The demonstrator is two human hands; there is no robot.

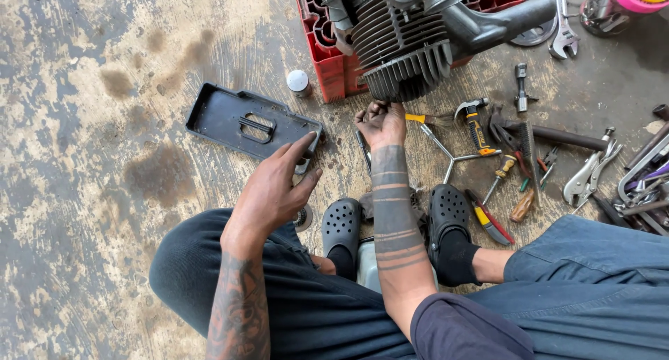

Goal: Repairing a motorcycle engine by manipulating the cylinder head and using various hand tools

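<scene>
Two hands work: right hand (381, 123) pinches something small under the heavy, rigid engine (411, 46); left hand (275, 186) spreads open beside the tray (230, 116).

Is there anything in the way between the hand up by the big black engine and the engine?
Nothing visible. The right hand is already up against the underside of the finned engine, fingers curled, with no tool or part between them. Whether it grips something small there cannot be told. The left hand rests beside the black tray.
</scene>
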